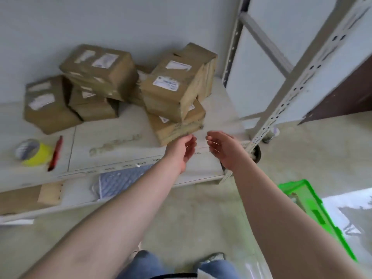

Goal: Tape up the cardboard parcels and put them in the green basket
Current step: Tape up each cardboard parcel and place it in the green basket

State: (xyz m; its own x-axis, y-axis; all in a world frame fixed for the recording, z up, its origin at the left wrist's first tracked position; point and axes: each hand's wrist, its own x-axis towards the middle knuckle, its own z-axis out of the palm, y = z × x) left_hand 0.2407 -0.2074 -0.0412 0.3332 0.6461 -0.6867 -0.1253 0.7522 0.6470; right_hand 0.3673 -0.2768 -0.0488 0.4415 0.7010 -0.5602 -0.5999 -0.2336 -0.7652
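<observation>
Several brown cardboard parcels with white labels are piled on a low white shelf [124, 137]. The nearest parcel [177, 125] lies at the bottom of the right stack, under a taller parcel [173, 89]. My left hand [184, 152] and my right hand [222, 149] are stretched out side by side just in front of that nearest parcel, palms facing each other, fingers relaxed, holding nothing. The left fingertips are almost at the parcel's lower corner. A yellow roll of tape [33, 152] sits at the shelf's left end. The green basket [314, 212] stands on the floor at the right, partly hidden by my right arm.
A red cutter [55, 154] lies next to the tape. A grey metal rack upright [298, 85] rises at the right of the shelf, with a caster [256, 154] at its foot. A blue patterned mat [120, 180] and a wooden board [50, 193] lie on the lower level.
</observation>
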